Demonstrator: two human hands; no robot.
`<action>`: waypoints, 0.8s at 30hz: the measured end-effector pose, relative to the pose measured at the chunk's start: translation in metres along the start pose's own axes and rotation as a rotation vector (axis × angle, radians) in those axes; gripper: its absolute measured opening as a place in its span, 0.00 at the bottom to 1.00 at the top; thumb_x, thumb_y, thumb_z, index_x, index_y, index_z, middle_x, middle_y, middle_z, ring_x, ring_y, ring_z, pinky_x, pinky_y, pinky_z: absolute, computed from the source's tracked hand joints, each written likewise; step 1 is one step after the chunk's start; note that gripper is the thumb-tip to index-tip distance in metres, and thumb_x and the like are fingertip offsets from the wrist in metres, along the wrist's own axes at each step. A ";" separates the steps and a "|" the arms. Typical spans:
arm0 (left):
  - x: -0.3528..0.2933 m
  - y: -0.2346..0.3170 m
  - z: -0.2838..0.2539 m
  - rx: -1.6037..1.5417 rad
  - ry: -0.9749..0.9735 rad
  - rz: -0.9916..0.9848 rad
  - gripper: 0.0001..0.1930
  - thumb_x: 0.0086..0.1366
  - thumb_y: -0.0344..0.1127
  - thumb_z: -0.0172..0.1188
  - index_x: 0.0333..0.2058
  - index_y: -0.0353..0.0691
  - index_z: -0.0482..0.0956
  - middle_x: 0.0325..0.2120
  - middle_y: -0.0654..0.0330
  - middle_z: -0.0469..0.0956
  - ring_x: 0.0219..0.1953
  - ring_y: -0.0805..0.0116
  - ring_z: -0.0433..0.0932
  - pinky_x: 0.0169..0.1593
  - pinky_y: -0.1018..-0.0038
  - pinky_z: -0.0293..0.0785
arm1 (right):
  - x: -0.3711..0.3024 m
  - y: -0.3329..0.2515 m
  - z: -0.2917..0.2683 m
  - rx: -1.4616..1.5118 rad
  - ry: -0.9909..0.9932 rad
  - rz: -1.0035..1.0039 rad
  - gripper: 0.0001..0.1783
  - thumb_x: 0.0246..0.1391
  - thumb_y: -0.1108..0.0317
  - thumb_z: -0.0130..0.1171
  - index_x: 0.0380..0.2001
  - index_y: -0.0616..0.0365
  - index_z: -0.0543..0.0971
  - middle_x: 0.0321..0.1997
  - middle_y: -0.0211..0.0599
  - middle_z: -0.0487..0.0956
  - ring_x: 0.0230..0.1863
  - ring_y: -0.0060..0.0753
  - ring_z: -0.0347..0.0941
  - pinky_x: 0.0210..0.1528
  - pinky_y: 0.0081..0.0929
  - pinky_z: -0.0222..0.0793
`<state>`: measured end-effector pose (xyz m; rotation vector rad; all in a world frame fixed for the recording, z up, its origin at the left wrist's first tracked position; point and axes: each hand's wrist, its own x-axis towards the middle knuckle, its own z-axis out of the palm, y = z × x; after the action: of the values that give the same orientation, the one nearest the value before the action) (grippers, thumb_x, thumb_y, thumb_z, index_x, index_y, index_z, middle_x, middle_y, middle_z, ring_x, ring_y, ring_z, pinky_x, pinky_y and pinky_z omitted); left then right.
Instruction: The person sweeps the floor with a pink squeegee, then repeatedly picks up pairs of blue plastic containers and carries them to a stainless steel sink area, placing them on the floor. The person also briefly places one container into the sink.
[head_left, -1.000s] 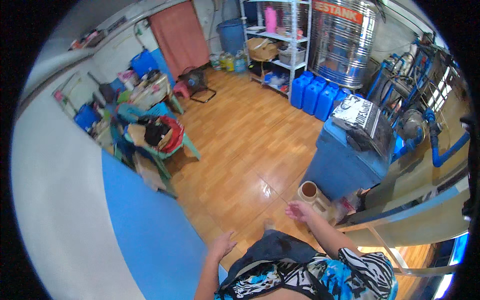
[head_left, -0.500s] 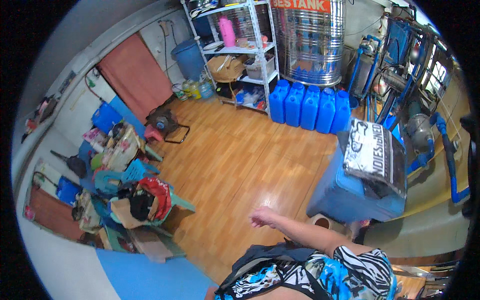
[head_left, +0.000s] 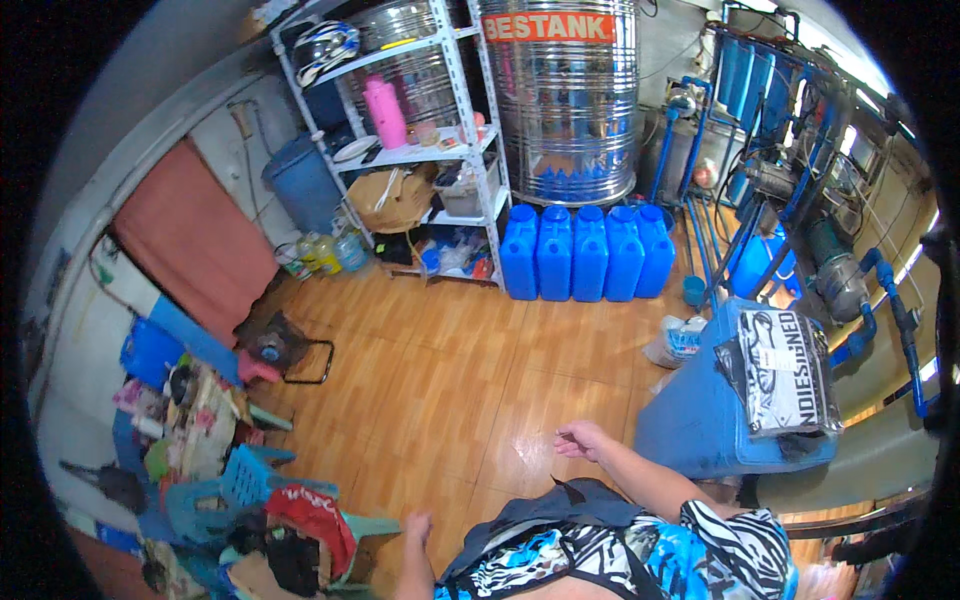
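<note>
Holding right hand (head_left: 581, 441) half-curled, seemingly empty, near bin (head_left: 680, 425) | holding left hand (head_left: 418, 527) near chair (head_left: 370, 526), grip unclear | judging bin stiff, bulky; best gripping by rim (head_left: 785, 468)

Right hand (head_left: 580, 441) near blue bin (head_left: 682, 418), left hand (head_left: 418, 527) near teal chair (head_left: 374, 525), blue jugs (head_left: 588, 258) beyond

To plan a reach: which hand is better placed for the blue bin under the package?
Probably the right hand: it looks empty and is nearer the blue bin than the left hand.
</note>
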<state>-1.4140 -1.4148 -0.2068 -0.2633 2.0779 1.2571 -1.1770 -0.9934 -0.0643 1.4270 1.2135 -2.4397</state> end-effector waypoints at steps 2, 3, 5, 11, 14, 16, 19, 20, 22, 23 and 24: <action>0.036 0.107 0.030 0.516 -0.157 0.255 0.20 0.57 0.38 0.61 0.47 0.34 0.75 0.39 0.54 0.78 0.40 0.69 0.75 0.40 0.74 0.72 | 0.018 -0.021 -0.006 -0.009 0.010 -0.027 0.09 0.53 0.60 0.59 0.33 0.52 0.77 0.25 0.30 0.76 0.21 0.23 0.74 0.19 0.22 0.66; 0.041 0.153 0.058 0.387 -0.175 0.340 0.18 0.58 0.39 0.60 0.46 0.36 0.77 0.39 0.55 0.78 0.38 0.68 0.76 0.38 0.73 0.72 | 0.028 -0.030 -0.006 -0.054 0.165 -0.069 0.10 0.53 0.60 0.59 0.32 0.54 0.76 0.24 0.31 0.75 0.19 0.24 0.70 0.18 0.23 0.64; 0.042 0.238 0.108 0.174 -0.327 0.413 0.20 0.59 0.40 0.60 0.48 0.37 0.76 0.42 0.56 0.78 0.40 0.66 0.77 0.39 0.72 0.72 | 0.047 -0.049 -0.008 -0.152 0.460 -0.174 0.11 0.52 0.61 0.57 0.31 0.58 0.75 0.23 0.34 0.72 0.14 0.27 0.62 0.17 0.26 0.61; 0.043 0.393 0.228 0.393 -0.723 0.460 0.28 0.60 0.46 0.61 0.55 0.35 0.70 0.48 0.52 0.76 0.49 0.60 0.76 0.51 0.69 0.71 | 0.127 -0.130 -0.042 0.237 0.150 0.038 0.10 0.55 0.62 0.55 0.39 0.53 0.75 0.32 0.36 0.80 0.19 0.28 0.67 0.27 0.31 0.67; 0.060 0.458 0.274 0.752 -0.836 0.632 0.31 0.59 0.48 0.61 0.55 0.34 0.69 0.50 0.48 0.74 0.51 0.56 0.75 0.54 0.67 0.70 | 0.174 -0.183 -0.043 0.178 0.157 -0.033 0.12 0.57 0.61 0.53 0.41 0.54 0.75 0.38 0.38 0.82 0.25 0.28 0.74 0.27 0.31 0.69; 0.076 0.500 0.295 1.023 -0.889 0.701 0.33 0.56 0.50 0.62 0.55 0.35 0.69 0.52 0.43 0.72 0.52 0.53 0.74 0.55 0.66 0.69 | 0.199 -0.224 -0.033 0.160 0.081 -0.094 0.13 0.57 0.61 0.54 0.42 0.55 0.76 0.36 0.37 0.82 0.26 0.27 0.76 0.25 0.30 0.69; 0.102 0.556 0.329 1.106 -0.816 0.907 0.33 0.56 0.49 0.62 0.56 0.36 0.68 0.52 0.43 0.72 0.52 0.52 0.74 0.55 0.65 0.69 | 0.223 -0.292 -0.013 -0.030 0.038 -0.226 0.15 0.56 0.59 0.55 0.42 0.56 0.77 0.33 0.36 0.82 0.27 0.26 0.77 0.22 0.27 0.68; 0.110 0.567 0.337 1.004 -0.819 0.821 0.33 0.56 0.48 0.63 0.56 0.35 0.69 0.52 0.44 0.72 0.52 0.53 0.74 0.55 0.66 0.70 | 0.228 -0.313 -0.007 -0.142 0.052 -0.261 0.16 0.56 0.59 0.55 0.42 0.57 0.77 0.32 0.35 0.82 0.27 0.26 0.76 0.20 0.26 0.68; 0.133 0.593 0.355 0.830 -0.801 0.671 0.32 0.57 0.47 0.63 0.56 0.35 0.69 0.51 0.44 0.73 0.51 0.54 0.75 0.54 0.66 0.70 | 0.237 -0.357 -0.003 -0.308 0.019 -0.311 0.16 0.55 0.58 0.56 0.42 0.58 0.78 0.30 0.34 0.81 0.28 0.25 0.77 0.20 0.24 0.67; 0.147 0.603 0.366 0.745 -0.820 0.643 0.31 0.57 0.45 0.64 0.55 0.34 0.69 0.50 0.45 0.74 0.51 0.56 0.75 0.54 0.67 0.70 | 0.242 -0.373 -0.003 -0.423 0.013 -0.350 0.17 0.55 0.58 0.56 0.41 0.58 0.79 0.30 0.33 0.81 0.28 0.25 0.77 0.20 0.23 0.67; 0.163 0.612 0.377 0.665 -0.841 0.617 0.29 0.58 0.43 0.64 0.55 0.34 0.70 0.50 0.46 0.74 0.50 0.57 0.75 0.53 0.68 0.71 | 0.248 -0.386 -0.005 -0.465 0.018 -0.375 0.17 0.55 0.57 0.56 0.41 0.57 0.79 0.30 0.34 0.81 0.28 0.24 0.77 0.21 0.25 0.68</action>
<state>-1.6681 -0.7565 0.0063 1.0853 1.6943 0.6910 -1.4751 -0.6474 -0.0250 1.1704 2.0408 -2.1194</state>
